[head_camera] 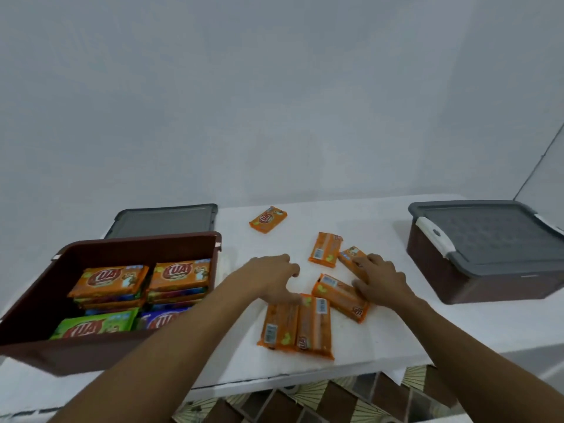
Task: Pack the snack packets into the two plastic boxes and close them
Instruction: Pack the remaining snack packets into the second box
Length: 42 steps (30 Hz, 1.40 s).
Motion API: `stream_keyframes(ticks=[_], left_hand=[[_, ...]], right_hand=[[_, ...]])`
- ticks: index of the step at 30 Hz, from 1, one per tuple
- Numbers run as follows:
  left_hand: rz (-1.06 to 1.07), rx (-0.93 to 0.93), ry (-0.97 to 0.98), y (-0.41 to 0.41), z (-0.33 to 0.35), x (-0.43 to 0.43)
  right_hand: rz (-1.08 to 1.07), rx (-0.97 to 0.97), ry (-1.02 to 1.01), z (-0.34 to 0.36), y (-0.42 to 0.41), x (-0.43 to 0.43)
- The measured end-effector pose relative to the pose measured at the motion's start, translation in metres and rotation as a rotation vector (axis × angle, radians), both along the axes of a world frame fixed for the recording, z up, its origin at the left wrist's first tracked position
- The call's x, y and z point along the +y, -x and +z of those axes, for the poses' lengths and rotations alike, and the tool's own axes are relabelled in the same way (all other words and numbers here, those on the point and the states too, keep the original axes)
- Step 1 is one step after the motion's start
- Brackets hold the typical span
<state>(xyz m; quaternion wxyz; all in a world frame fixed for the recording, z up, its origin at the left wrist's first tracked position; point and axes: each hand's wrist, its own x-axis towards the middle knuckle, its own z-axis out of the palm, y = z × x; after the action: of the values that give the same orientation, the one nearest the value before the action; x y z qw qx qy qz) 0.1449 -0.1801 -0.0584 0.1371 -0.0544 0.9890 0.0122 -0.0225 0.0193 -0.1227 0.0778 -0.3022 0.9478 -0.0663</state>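
left hand [274, 277] spread, right hand [380, 277] touching orange packets [340, 296]

There is one view only, from a wide-angle camera worn on the person's head. It looks forward and down across the white counter [381, 340], close enough that both forearms reach in from the bottom edge toward the middle of the frame. The bare wall [274, 102] fills the whole upper half. The counter's near edge runs along the lower part of the frame, with patterned floor tiles [320, 401] showing beneath it at bottom centre. Straight lines bow near the frame's edges.
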Motion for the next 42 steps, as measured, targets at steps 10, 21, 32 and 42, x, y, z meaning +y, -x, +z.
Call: stream_keyframes(ticks=[10,21,32,42], left_hand=[[-0.213,0.059,-0.069,0.057,-0.036,0.065],[-0.071,0.24,-0.342,0.078,-0.052,0.043],[0.472,0.364,-0.869,0.061,-0.031,0.006],[0.676,0.249,-0.966,0.049,-0.036,0.006]], right_hand=[[-0.053,-0.023,0.08,0.003,0.017,0.016],[0.08,-0.086,0.164,0.016,0.02,0.056],[0.266,-0.008,0.228,0.0,0.008,0.047],[0.277,-0.111,0.015,0.0,0.02,0.038]])
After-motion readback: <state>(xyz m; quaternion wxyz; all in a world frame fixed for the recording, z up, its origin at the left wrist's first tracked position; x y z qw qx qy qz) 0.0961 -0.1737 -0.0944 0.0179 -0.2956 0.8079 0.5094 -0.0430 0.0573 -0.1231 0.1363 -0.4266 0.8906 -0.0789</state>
